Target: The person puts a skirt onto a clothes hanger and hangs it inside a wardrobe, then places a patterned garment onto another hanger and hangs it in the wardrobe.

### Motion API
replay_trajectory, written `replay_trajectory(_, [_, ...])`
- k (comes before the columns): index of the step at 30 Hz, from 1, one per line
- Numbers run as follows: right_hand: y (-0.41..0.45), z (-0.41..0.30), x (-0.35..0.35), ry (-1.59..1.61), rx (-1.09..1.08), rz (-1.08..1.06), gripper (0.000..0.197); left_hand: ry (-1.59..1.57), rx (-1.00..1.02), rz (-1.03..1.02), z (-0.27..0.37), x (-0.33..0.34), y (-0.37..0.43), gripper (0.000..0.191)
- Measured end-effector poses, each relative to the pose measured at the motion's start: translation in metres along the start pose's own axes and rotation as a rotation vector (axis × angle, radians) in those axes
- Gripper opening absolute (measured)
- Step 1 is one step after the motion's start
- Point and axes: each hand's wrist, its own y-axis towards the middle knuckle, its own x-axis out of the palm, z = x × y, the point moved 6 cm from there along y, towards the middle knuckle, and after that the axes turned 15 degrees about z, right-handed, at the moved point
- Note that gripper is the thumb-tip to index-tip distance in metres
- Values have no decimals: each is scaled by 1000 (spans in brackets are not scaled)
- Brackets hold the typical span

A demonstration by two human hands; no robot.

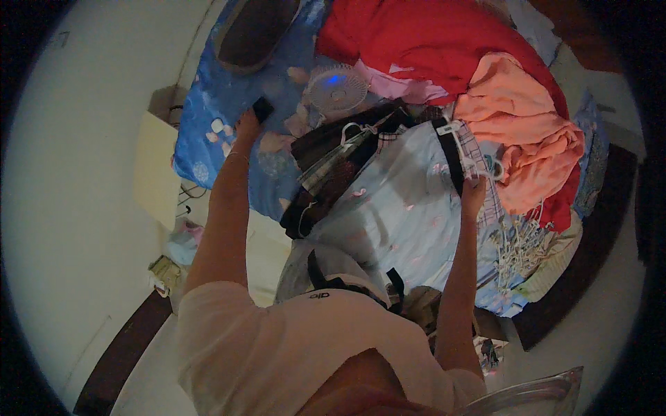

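Note:
My left hand (pixel 247 125) is at the far left of the bed, closed around a small dark flat object (pixel 263 109), which may be a phone. My right hand (pixel 472 192) grips a white plastic clothes hanger (pixel 470 165) beside a pink checked cloth (pixel 479 156). A pale blue garment with small pink figures (pixel 400 208) spreads between my arms, with a black band (pixel 448 151) along its right side. Dark and plaid garments (pixel 343 161), with white hangers among them, lie left of it. A round fan (pixel 337 89) with a blue light rests beyond them.
A red cloth (pixel 416 36) and an orange cloth (pixel 515 125) cover the far right. A bundle of white hangers (pixel 520 249) lies nearer on the right. A dark oval basket or tray (pixel 255 31) rests on the blue patterned bedding (pixel 208 99), beside the wall.

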Motion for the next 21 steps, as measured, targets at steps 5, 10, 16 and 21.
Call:
replay_trajectory(5, [-57,-9,-32,53,206,-50,30,177,150,294,-16,11,8,70])
replay_trajectory(10, [-88,-39,-56,7,66,-12,29,260,241,377,-21,7,-3,73])
replay_trajectory(16, [-115,-110,-72,210,28,-54,24,1,26,193,-16,-4,-7,74])
replay_trajectory(21, [-153,-104,-57,220,108,-204,27,-32,-98,201,4,-16,-17,70])
